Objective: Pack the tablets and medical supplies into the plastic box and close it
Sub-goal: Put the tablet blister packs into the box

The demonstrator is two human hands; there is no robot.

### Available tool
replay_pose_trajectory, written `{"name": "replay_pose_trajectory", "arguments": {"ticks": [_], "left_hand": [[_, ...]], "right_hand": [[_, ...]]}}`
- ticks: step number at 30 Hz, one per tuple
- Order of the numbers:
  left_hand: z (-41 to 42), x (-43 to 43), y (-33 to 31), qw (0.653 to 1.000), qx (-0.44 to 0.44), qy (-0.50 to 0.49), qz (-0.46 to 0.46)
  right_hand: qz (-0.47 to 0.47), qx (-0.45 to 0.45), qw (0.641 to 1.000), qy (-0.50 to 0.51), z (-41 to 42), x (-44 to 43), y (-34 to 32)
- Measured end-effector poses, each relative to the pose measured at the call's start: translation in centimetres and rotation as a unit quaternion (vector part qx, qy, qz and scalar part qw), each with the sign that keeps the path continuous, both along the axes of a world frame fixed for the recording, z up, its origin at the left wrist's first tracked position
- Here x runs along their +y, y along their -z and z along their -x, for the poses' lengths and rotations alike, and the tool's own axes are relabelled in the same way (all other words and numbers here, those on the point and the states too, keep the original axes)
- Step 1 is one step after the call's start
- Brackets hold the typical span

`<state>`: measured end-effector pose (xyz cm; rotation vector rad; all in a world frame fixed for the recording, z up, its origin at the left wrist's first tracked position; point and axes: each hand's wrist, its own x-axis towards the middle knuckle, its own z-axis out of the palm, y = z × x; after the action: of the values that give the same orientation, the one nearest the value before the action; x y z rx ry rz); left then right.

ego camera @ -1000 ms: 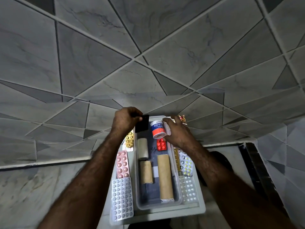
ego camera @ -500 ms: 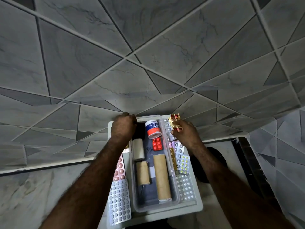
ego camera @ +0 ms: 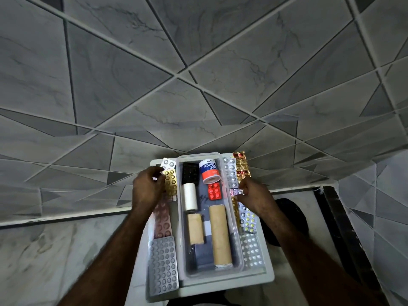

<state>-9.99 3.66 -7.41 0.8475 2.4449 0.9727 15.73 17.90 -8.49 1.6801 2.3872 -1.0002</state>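
A clear plastic box [ego camera: 211,276] stands open on a white tray [ego camera: 269,273]. Inside lie a black item [ego camera: 190,173], an adhesive tape roll [ego camera: 208,171], a red blister [ego camera: 214,191], a white roll [ego camera: 190,196] and two tan bandage rolls [ego camera: 220,236]. My left hand [ego camera: 146,189] is left of the box, fingers curled on the edge of a gold blister strip [ego camera: 171,182]. My right hand [ego camera: 255,196] is right of the box and pinches a small pink-silver blister strip [ego camera: 235,192].
More strips lie on the tray: a pink one [ego camera: 163,221] and a large silver one [ego camera: 163,268] on the left; a silver one [ego camera: 229,173], red-gold foil [ego camera: 241,166], a yellow-tablet strip [ego camera: 248,221] and another silver one [ego camera: 250,250] on the right. Behind is a tiled wall.
My left hand let go of the black item in the box and moved left to the gold strip. My right hand came down from the red-gold foil to the small pink-silver strip.
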Motion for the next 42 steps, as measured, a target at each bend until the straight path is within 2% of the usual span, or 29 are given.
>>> {"name": "replay_pose_trajectory", "arguments": {"ticks": [5,10,16,29,34,38,42], "left_hand": [[-0.8,-3.4,1.4,0.998,-0.016,-0.021,0.052],[-1.9,-4.6,1.7,0.996,-0.008,-0.03,0.088],[-3.3,-5.8,2.5,0.99,-0.009,-0.015,0.14],[-6.1,-5.7,2.6,0.985,0.02,-0.041,0.166],[-6.1,-5.4,2.2,0.988,-0.031,-0.062,0.142],[-5.8,-5.6,2.0,0.987,-0.094,-0.089,0.095],[-5.1,-5.8,1.4,0.976,-0.161,-0.138,0.053]], "right_hand": [[-0.002,0.034,0.994,0.104,1.4,0.6,0.0],[0.035,0.044,0.984,0.167,3.0,1.4,0.6],[0.062,0.036,0.98,0.185,3.4,1.9,2.0],[0.118,0.09,0.946,0.287,3.1,3.0,4.5],[0.147,0.164,0.923,0.317,3.5,1.0,0.0],[0.176,0.227,0.898,0.334,3.0,0.5,-0.9],[0.162,0.276,0.882,0.347,2.1,-0.2,-2.0]]}}
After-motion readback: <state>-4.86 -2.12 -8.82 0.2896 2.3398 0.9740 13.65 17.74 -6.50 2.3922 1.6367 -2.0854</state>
